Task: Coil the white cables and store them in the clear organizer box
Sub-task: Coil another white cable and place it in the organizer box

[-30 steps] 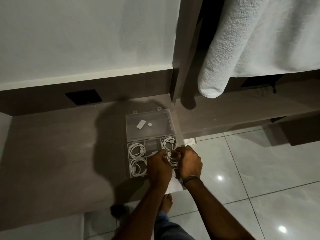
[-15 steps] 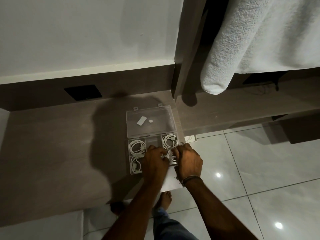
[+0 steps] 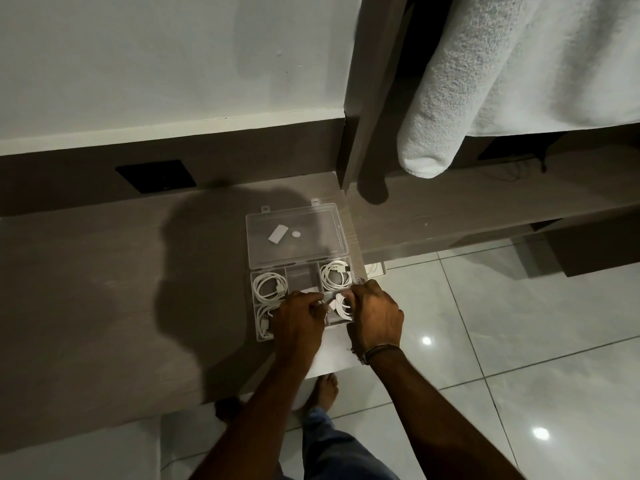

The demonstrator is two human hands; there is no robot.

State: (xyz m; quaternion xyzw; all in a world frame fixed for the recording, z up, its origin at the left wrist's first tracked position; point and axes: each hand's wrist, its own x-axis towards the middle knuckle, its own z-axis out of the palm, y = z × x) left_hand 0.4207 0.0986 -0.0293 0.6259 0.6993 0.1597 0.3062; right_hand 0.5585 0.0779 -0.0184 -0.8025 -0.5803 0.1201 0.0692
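A clear organizer box (image 3: 304, 276) lies open on the brown desk, its lid (image 3: 296, 233) folded back flat. Coiled white cables fill the far left compartment (image 3: 270, 286), the far right compartment (image 3: 335, 274) and the near left compartment (image 3: 265, 318). My left hand (image 3: 300, 323) and my right hand (image 3: 375, 315) meet over the near right compartment, both pinching a coiled white cable (image 3: 343, 304) that sits just above or in it. The hands hide part of the box's front row.
The brown desk (image 3: 104, 306) ends just right of the box, above a glossy tiled floor (image 3: 519, 341). A white towel (image 3: 485, 81) hangs at the upper right. A dark socket panel (image 3: 156, 175) sits in the back wall. A white sheet (image 3: 332, 355) lies under my wrists.
Both hands stay together on the coil over the near right compartment; the left hand has shifted slightly forward over the box. The view has tilted a little.
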